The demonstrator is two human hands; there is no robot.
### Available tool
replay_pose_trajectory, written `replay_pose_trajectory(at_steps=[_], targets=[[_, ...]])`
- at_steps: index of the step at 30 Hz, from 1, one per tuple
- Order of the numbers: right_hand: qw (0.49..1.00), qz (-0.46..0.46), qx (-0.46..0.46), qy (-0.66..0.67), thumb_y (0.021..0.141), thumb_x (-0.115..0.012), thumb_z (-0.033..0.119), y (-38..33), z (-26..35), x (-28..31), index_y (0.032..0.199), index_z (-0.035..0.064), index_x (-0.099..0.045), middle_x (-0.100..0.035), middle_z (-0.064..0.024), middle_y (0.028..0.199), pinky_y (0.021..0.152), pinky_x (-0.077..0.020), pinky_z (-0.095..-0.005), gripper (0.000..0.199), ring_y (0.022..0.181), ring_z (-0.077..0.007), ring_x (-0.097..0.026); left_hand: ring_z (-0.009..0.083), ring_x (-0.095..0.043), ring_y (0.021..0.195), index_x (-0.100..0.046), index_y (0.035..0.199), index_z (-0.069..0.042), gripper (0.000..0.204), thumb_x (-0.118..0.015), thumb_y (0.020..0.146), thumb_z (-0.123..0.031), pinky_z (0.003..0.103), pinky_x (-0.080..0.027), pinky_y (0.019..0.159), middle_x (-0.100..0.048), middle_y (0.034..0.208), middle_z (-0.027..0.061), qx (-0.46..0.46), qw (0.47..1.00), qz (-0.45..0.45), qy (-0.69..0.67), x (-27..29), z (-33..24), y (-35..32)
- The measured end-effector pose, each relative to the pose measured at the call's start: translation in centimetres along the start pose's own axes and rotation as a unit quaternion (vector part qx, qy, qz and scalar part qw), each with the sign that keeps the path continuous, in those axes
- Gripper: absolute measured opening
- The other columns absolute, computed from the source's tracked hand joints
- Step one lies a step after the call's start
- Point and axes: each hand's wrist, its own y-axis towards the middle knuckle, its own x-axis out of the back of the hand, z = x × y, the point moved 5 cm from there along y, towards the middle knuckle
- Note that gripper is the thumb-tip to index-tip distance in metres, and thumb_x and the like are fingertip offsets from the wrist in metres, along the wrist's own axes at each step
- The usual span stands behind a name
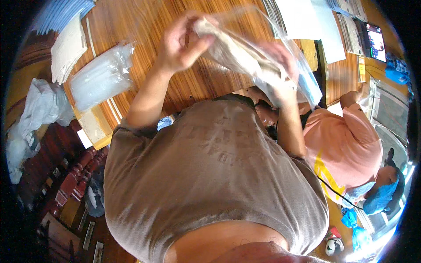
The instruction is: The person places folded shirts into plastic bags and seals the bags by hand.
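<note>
Above the wooden table, a folded cream cloth (237,55) stretches between my hands, tilted down to the right. Its left end is gripped by my left hand (180,44), thumb on the near side and fingers curled behind. A clear plastic bag (309,83) surrounds much of the cloth and hangs past its right end. Through the film I see my right hand (283,61), closed around the cloth's right part. Glare and folds hide some of its fingers, and I cannot tell whether it is inside the bag or behind it.
Clear plastic bags (103,76) lie stacked at the table's left edge, near folded cream cloths (69,50) and a blue stack (59,15). White sheets (302,19) lie far right. A phone (376,41) stands beyond them. A co-worker in a pink shirt (344,149) sits close on my right.
</note>
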Motion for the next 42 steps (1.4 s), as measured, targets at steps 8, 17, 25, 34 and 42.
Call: replay_pose_trajectory(at_steps=[8, 17, 25, 34, 42], targets=[[0.961, -0.238, -0.080, 0.116, 0.104, -0.070, 0.029, 5.4, -6.8, -2.4, 0.096, 0.0088, -0.071, -0.063, 0.0058, 0.083, 0.063, -0.0408, -0.0250, 0.021, 0.076, -0.0049, -0.054, 0.0328, -0.055, 0.133, -0.058, 0.141, -0.001, 0.043, -0.058, 0.105, -0.024, 0.043, -0.044, 0.112, -0.062, 0.141, 0.0162, -0.037, 0.902, -0.287, 0.321, -1.5, 3.6, 0.5], [0.904, 0.262, -0.320, -0.110, 0.104, -0.065, 0.035, -7.7, -10.9, 0.2, 0.122, -0.0008, -0.071, -0.077, -0.0134, 0.109, 0.091, -0.0556, -0.0373, 0.040, 0.101, -0.0239, -0.073, 0.0484, -0.027, 0.153, -0.049, 0.156, -0.031, 0.063, -0.061, 0.097, -0.049, 0.074, -0.016, 0.120, -0.034, 0.168, 0.0109, 0.094, 0.795, 0.102, 0.591, -9.5, 12.8, -5.6], [0.787, 0.296, 0.181, -0.510, 0.089, -0.076, 0.027, 5.1, -8.3, 1.1, 0.107, 0.0078, -0.071, -0.067, -0.0123, 0.116, 0.098, -0.0531, -0.0464, 0.027, 0.114, -0.0359, -0.063, 0.0327, -0.028, 0.156, -0.048, 0.157, -0.024, 0.066, -0.068, 0.094, -0.032, 0.061, -0.017, 0.128, -0.035, 0.168, 0.0048, -0.095, 0.795, 0.315, 0.509, -7.8, 15.7, 1.0], [0.766, 0.353, 0.150, -0.515, 0.091, -0.073, 0.023, 6.4, -10.7, 3.7, 0.094, 0.0060, -0.066, -0.065, -0.0115, 0.110, 0.098, -0.0529, -0.0457, 0.019, 0.113, -0.0341, -0.063, 0.0193, -0.032, 0.156, -0.031, 0.165, -0.019, 0.077, -0.065, 0.096, -0.027, 0.048, -0.021, 0.130, -0.036, 0.169, -0.0018, -0.129, 0.791, 0.393, 0.450, -11.7, 16.8, 0.1], [0.682, 0.301, 0.286, -0.602, 0.087, -0.062, 0.016, 3.8, -10.2, 3.8, 0.094, 0.0084, -0.066, -0.065, -0.0083, 0.105, 0.093, -0.0531, -0.0378, 0.011, 0.104, -0.0271, -0.065, 0.0246, -0.031, 0.156, -0.040, 0.161, -0.022, 0.070, -0.065, 0.096, -0.026, 0.050, -0.024, 0.128, -0.035, 0.169, -0.0009, -0.157, 0.825, 0.349, 0.417, -11.9, 15.3, 3.5]])
